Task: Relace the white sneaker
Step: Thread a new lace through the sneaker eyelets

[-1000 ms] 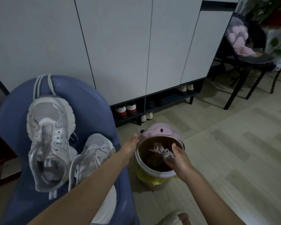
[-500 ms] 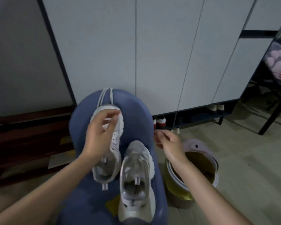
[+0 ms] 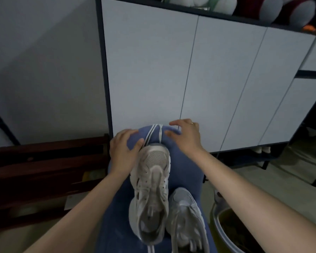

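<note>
Two white sneakers lie on a blue padded seat (image 3: 182, 167). The far sneaker (image 3: 151, 189) points away from me, its eyelets bare. White laces (image 3: 154, 134) lie past its toe, draped over the seat's far edge. My left hand (image 3: 123, 152) rests beside the toe with fingers spread, the thumb touching the left lace. My right hand (image 3: 185, 136) hovers just right of the laces, fingers loosely curved and holding nothing. The second sneaker (image 3: 187, 221) lies nearer, to the right.
A white cabinet (image 3: 190, 79) with dark frame stands right behind the seat. A bin (image 3: 228, 232) with a yellow liner sits at lower right on the floor. Dark wooden boards (image 3: 44, 172) lie to the left. Shoes (image 3: 262, 149) show under the cabinet.
My view swung left from the bin to the seat. My left hand left the sneaker's tongue for the toe. My right hand came over from the bin to the laces.
</note>
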